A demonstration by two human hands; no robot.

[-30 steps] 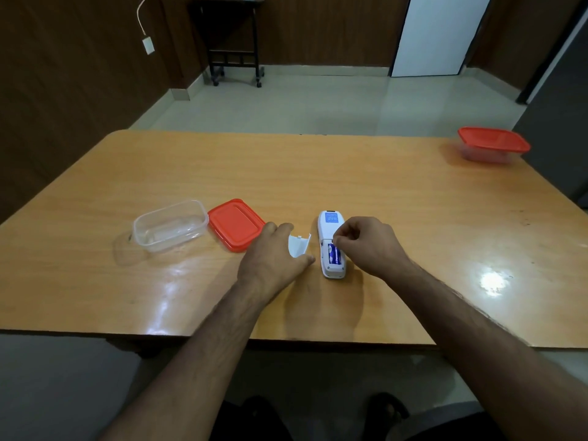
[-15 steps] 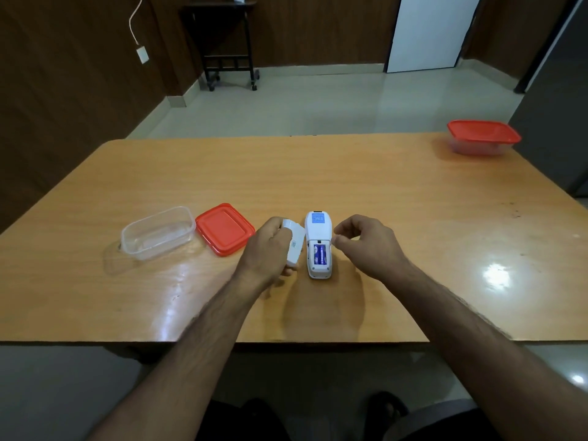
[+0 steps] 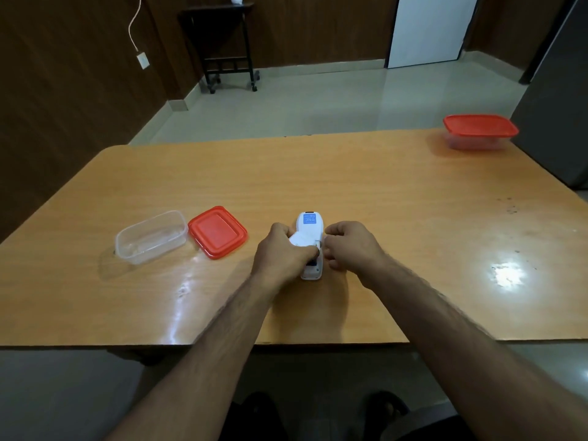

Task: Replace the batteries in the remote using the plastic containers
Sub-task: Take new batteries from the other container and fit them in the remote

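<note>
The left hand [image 3: 283, 253] grips a small white plastic battery cover [image 3: 300, 240], holding it over the back of the white plastic remote [image 3: 310, 232], while the right hand [image 3: 350, 246] has its fingers curled against the remote's right edge, steadying it. The remote lies face down near the front middle of the large glossy wooden table [image 3: 381, 192]. A lidded red-topped plastic container [image 3: 479, 131] sits at the far right corner. Left of the hands, an open clear plastic container [image 3: 151, 236] stands just beside its flat red plastic lid [image 3: 218, 232].
</note>
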